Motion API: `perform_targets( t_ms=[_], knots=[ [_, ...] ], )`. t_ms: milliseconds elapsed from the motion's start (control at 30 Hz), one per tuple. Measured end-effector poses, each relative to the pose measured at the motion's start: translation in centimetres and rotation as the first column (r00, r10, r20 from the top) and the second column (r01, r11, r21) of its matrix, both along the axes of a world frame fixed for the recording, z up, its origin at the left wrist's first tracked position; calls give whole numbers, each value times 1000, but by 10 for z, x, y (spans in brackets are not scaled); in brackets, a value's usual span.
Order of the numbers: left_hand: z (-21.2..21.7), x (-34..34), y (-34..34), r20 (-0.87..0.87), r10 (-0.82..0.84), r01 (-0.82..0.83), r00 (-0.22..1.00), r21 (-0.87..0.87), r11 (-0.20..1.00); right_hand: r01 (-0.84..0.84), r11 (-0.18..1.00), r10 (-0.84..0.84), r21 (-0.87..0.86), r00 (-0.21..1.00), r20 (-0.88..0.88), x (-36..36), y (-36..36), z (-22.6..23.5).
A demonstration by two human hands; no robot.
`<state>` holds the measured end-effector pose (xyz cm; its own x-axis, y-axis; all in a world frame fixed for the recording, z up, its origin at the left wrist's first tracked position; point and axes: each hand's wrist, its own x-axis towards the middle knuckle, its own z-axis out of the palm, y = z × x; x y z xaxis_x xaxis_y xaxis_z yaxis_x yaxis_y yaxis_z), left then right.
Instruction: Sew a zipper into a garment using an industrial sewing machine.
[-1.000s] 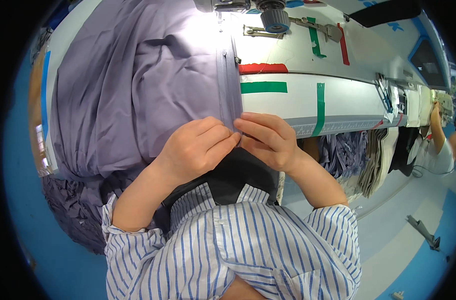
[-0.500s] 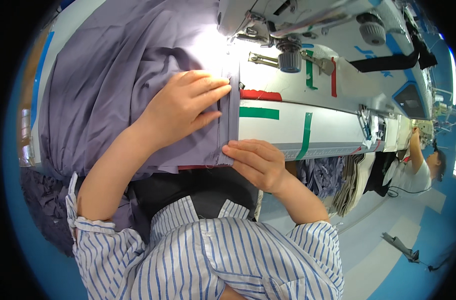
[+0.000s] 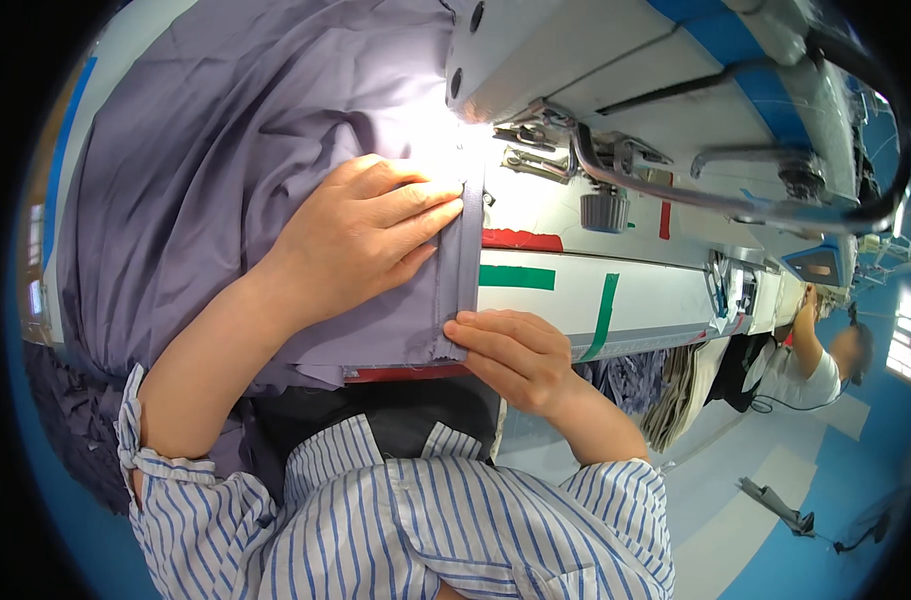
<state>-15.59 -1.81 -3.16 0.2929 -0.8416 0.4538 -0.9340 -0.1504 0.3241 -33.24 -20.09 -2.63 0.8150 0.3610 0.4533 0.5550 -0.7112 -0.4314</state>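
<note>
Left hand: the left hand (image 3: 360, 240) lies flat on the big sheet of grey-purple woven fabric (image 3: 235, 150), fingers stretched out side by side, tips pressing right up against the folded edge strip.

Right hand: the right hand (image 3: 510, 355) is curled at the near end of that strip, fingertips (image 3: 465, 325) nipping the fabric's corner against the table edge. Looks like a pinch, though the thumb is hidden so I can't swear to it.

Fabric: spread over the white sewing table (image 3: 655, 290), most of it bunched off to the left and hanging over the near edge. The folded hem (image 3: 467, 250) runs straight away from the person toward the needle area.

Machine: white and blue industrial sewing machine (image 3: 615, 70), its metal presser foot bits (image 3: 530, 150) just beyond the left fingertips, lit very bright.

Table marks: red tape strip (image 3: 520, 240), green tape strip (image 3: 515, 277) just right of the hem.

Background: another person in a white top (image 3: 810, 360) well off to the right.
</note>
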Motion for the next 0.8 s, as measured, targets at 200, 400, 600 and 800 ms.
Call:
perform_targets(
  t_ms=[200,400,600,800],
  knots=[
    [-2,6,-3,16,25,-25,1000,-2,1000,9,1000,-10,-13,1000,-24,7,-3,4],
    [-2,11,-6,44,49,-50,998,18,999,53,997,-52,-48,999,13,15,-5,6],
    [-5,12,-7,50,47,-47,998,7,999,53,997,-53,-48,999,1,16,-5,7],
    [-3,18,-11,31,39,-38,999,-22,999,84,991,-87,-106,996,-27,19,-8,11]
  ],
)
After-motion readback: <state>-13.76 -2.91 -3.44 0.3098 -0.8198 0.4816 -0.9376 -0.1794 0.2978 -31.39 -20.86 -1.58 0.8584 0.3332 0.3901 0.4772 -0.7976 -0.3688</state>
